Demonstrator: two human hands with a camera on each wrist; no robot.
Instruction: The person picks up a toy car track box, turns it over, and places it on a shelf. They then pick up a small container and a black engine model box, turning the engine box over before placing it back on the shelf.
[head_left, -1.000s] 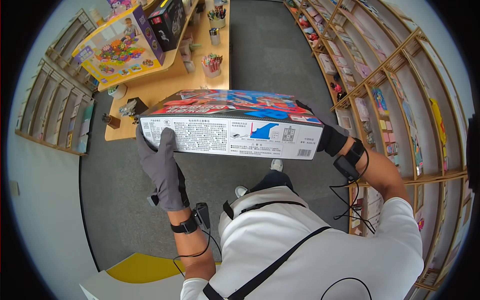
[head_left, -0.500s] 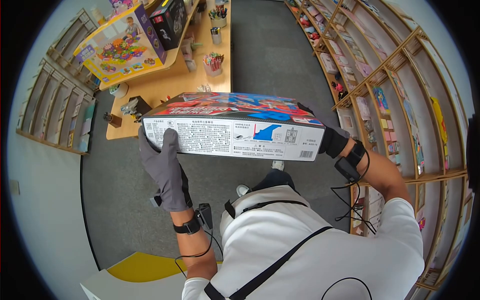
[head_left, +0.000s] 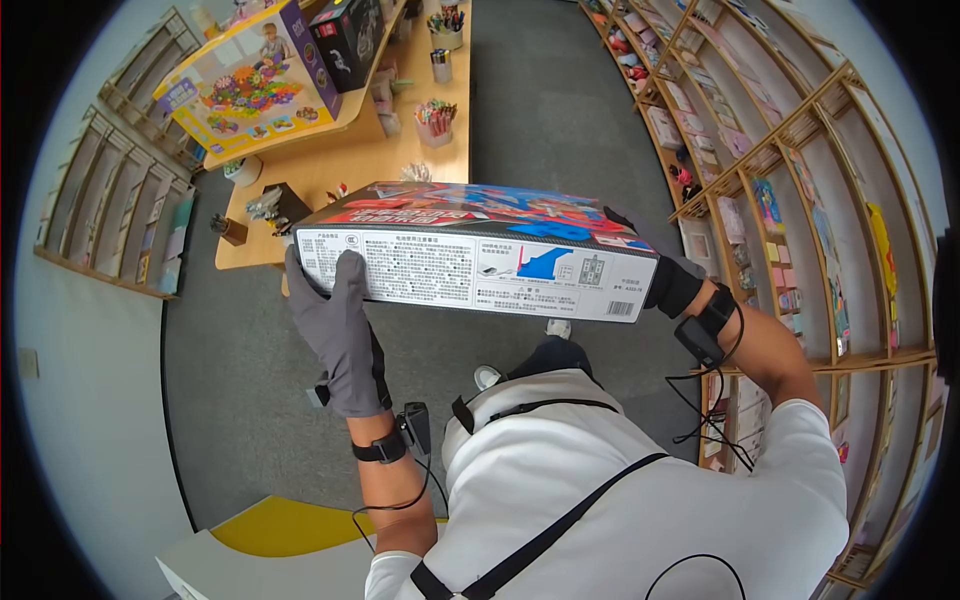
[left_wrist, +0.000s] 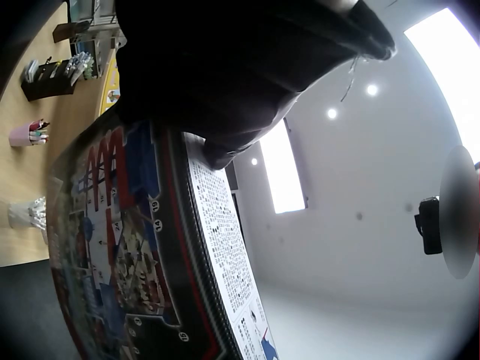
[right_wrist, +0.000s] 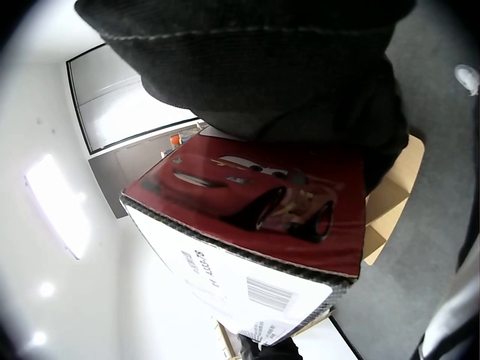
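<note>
Two gloved hands hold a long toy box

Both hands hold a long cardboard toy box (head_left: 480, 255) with a white printed side and a red and blue picture top, carried roughly level above grey carpet. The left hand (head_left: 340, 325), in a grey glove, lies flat against the near printed side towards the box's left end, with its fingers straight and pointing up. The right hand (head_left: 668, 280), in a black glove, clasps the opposite end, which carries a red car picture, and its fingertips hook over the top edge. Beyond the left hand stands a light wooden table (head_left: 340, 160) bearing a pink pen cup (head_left: 435, 120) and a large yellow toy carton (head_left: 250, 85). Wooden wall shelves (head_left: 790, 170) run past the right hand.
</note>
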